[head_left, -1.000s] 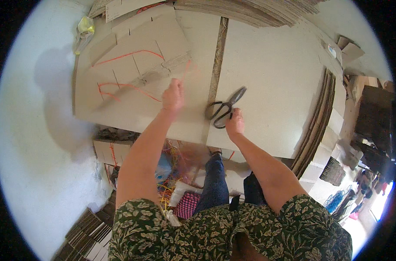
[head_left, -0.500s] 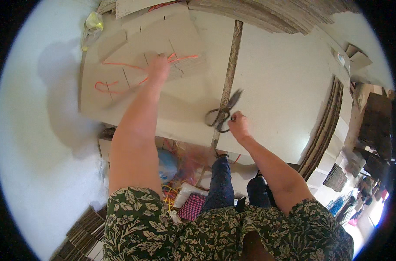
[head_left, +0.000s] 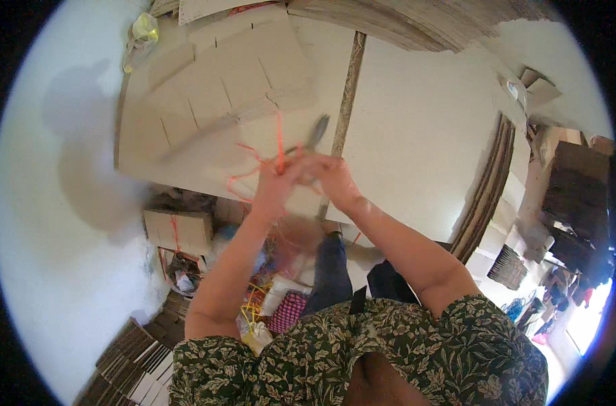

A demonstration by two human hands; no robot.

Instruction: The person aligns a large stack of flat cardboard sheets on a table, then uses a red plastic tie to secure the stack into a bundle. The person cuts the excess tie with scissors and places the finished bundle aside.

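Observation:
My left hand (head_left: pixel 273 183) is closed on an orange string (head_left: pixel 279 132), whose loose ends and loops stick out around the fingers. Right beside it, my right hand (head_left: pixel 335 181) overlaps the left fingers, both smeared by motion. Dark scissors (head_left: pixel 319 130) appear just beyond the hands, blades pointing away; their handles run in under the right hand's blurred fingers, which seem to hold them. Beneath lies a pile of slotted cardboard pieces (head_left: pixel 206 88) on a pale tabletop (head_left: pixel 416 135).
A dark gap strip (head_left: pixel 348 95) splits the work surface. Stacked cardboard sheets (head_left: pixel 416 24) line the far edge, and more stand at the right (head_left: pixel 484 189). A yellowish plastic bag (head_left: pixel 142 34) is by the left wall. Below the table are a cardboard box (head_left: pixel 179 230) and tangled strings.
My left hand has drawn the orange string off the cardboard and back toward me. My right hand has moved left with the scissors, and the two hands now meet.

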